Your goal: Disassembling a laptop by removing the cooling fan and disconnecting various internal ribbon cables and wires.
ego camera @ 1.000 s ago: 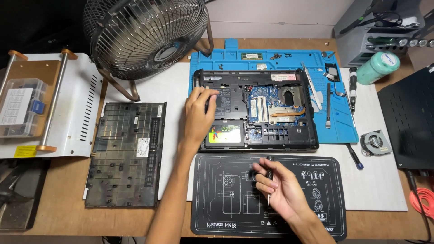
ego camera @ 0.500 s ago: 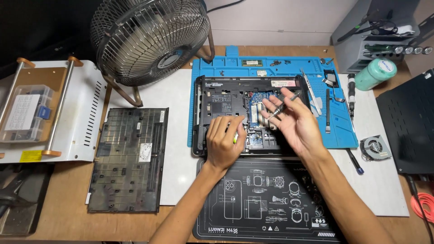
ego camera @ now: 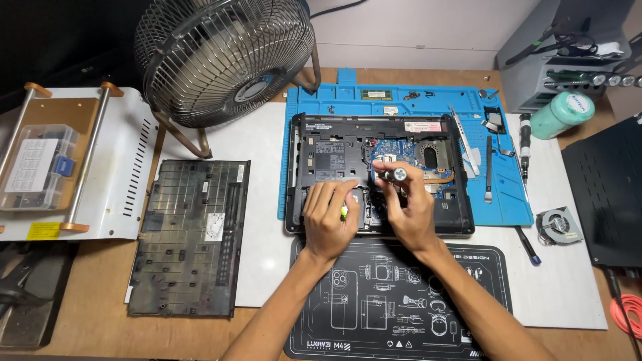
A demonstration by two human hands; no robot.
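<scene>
Hands: both are set over the opened laptop, near its front edge.
Left hand: laid palm down on the laptop's lower middle, fingers curled over a small yellow-green part; whether that part is gripped cannot be told.
Right hand: closed around a screwdriver, held upright by the fingertips, tip down into the chassis (the tip itself is hidden).
Laptop: placed base-up on the blue mat, board and copper heat pipe exposed.
Bottom cover: already removed, laid on the desk well to the left.
Cooling fan: taken out, placed to the right.
Left to do: judged as further screws inside; the board is not yet lifted.
</scene>
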